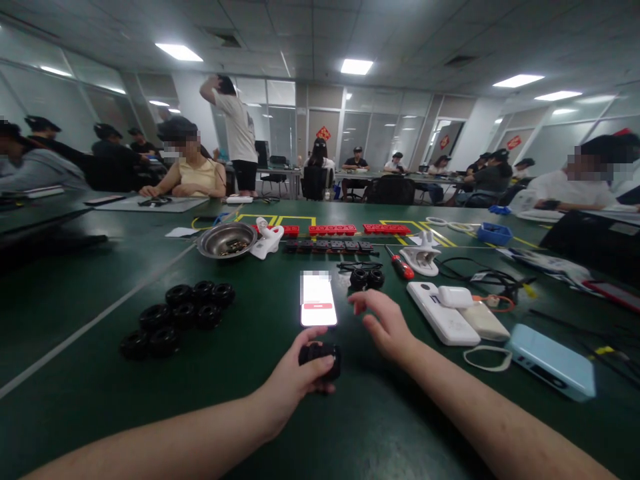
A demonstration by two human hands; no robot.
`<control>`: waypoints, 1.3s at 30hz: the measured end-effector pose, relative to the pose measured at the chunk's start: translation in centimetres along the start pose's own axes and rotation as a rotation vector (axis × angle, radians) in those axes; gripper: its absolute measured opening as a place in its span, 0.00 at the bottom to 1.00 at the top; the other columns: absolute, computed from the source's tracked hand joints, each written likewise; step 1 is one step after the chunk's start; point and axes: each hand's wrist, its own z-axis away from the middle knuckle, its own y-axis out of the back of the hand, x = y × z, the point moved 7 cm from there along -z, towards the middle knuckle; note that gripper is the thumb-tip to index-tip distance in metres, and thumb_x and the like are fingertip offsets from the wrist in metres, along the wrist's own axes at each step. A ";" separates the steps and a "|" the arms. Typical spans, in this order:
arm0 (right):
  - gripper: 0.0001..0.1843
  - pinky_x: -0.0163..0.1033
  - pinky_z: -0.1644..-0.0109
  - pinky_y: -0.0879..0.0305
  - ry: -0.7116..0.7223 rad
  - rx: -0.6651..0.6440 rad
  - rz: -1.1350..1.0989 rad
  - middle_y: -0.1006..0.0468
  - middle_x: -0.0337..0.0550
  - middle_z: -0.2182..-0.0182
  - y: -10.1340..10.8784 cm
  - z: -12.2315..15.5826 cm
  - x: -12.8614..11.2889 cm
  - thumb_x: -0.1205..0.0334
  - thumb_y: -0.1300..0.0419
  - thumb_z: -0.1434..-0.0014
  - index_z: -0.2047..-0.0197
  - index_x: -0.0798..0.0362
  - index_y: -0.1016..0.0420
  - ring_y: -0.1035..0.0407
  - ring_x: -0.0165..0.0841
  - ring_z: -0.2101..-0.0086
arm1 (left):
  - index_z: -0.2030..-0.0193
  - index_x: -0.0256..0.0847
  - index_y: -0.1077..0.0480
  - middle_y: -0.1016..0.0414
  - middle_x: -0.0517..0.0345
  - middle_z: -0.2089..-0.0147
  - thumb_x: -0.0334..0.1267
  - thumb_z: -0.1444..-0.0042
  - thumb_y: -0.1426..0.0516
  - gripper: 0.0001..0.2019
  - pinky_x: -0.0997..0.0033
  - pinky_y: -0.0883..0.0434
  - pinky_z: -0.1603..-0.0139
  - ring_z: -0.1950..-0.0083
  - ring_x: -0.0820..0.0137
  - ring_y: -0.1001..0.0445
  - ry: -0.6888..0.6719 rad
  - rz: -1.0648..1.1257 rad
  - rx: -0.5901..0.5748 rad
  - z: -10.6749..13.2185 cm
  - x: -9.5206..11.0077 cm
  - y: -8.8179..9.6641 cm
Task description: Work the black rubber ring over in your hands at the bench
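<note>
My left hand (299, 373) is closed around a small black wheel (323, 357) low on the green table (100, 373). My right hand (383, 323) hovers just right of a lit phone (318, 299), fingers spread, holding nothing. Two more black wheels (367, 278) lie just beyond the right hand. A cluster of several black wheels (177, 317) sits to the left.
A metal bowl (227, 240) with small parts, a white clamp (267, 240), red and black part strips (333, 230), a red screwdriver (400, 265), white power banks (443, 317), a blue box (553, 360) and cables (480, 273) lie on the table. Other people sit at the far side.
</note>
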 end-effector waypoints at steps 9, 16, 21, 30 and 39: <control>0.21 0.41 0.62 0.37 0.231 -0.273 -0.020 0.28 0.50 0.63 -4.0 1.1 -5.6 0.52 0.50 0.42 0.50 0.57 0.38 0.34 0.37 0.64 | 0.51 0.40 0.45 0.37 0.50 0.57 0.39 0.42 0.52 0.13 0.65 0.32 0.63 0.61 0.66 0.32 -0.043 0.314 0.022 -0.7 0.1 0.4; 0.29 0.45 0.56 0.40 0.207 -0.279 -0.051 0.29 0.51 0.60 -3.7 1.0 -4.9 0.45 0.49 0.46 0.48 0.57 0.41 0.35 0.40 0.60 | 0.54 0.38 0.42 0.36 0.50 0.58 0.35 0.45 0.49 0.12 0.69 0.32 0.68 0.65 0.69 0.31 -0.062 0.166 0.031 -0.7 0.0 0.2; 0.28 0.42 0.64 0.39 0.225 -0.308 0.053 0.27 0.47 0.68 -4.3 1.1 -5.1 0.42 0.50 0.45 0.52 0.57 0.35 0.34 0.37 0.68 | 0.53 0.39 0.43 0.36 0.52 0.57 0.28 0.50 0.47 0.17 0.65 0.32 0.62 0.61 0.67 0.31 -0.020 0.202 0.032 -0.6 0.1 0.3; 0.25 0.45 0.53 0.40 0.276 -0.285 -0.003 0.31 0.52 0.56 -3.6 1.0 -5.7 0.58 0.47 0.43 0.44 0.58 0.45 0.38 0.39 0.57 | 0.53 0.39 0.44 0.35 0.53 0.63 0.40 0.45 0.48 0.14 0.67 0.33 0.69 0.68 0.69 0.31 -0.014 0.157 0.028 -0.6 0.3 -0.2; 0.28 0.46 0.58 0.39 0.162 -0.287 -0.064 0.29 0.51 0.62 -3.9 0.8 -5.3 0.43 0.54 0.42 0.51 0.58 0.37 0.35 0.40 0.62 | 0.54 0.38 0.42 0.36 0.51 0.58 0.36 0.50 0.45 0.16 0.66 0.34 0.64 0.63 0.67 0.32 -0.047 0.181 -0.004 -0.3 0.4 -0.1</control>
